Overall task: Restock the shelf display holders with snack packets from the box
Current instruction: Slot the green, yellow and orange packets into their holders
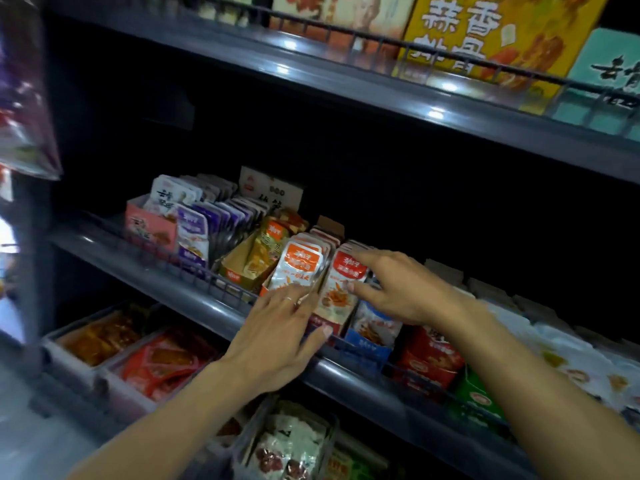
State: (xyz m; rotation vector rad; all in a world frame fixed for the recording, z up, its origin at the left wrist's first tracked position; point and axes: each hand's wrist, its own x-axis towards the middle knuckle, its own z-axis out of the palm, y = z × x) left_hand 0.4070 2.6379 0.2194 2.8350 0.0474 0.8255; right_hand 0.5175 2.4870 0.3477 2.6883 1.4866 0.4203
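Note:
On the middle shelf stand several cardboard display holders full of snack packets. My left hand (pixel 280 334) lies flat with straight fingers against the front of the orange-topped packets (pixel 300 263) and the holder beneath them. My right hand (pixel 398 285) reaches over the row of red-topped packets (pixel 346 278): the index finger touches their tops and the thumb presses the front packet's face. A blue-fronted holder (pixel 369 344) sits just under my right palm. No supply box is in view.
A wire rail (pixel 194 268) runs along the middle shelf's front edge. Purple packets (pixel 194 233), a pink holder (pixel 149 225) and a yellow holder (pixel 242 268) stand to the left, red and green holders (pixel 429 362) to the right. Large boxes (pixel 485 32) fill the upper shelf; trays (pixel 104 337) lie below.

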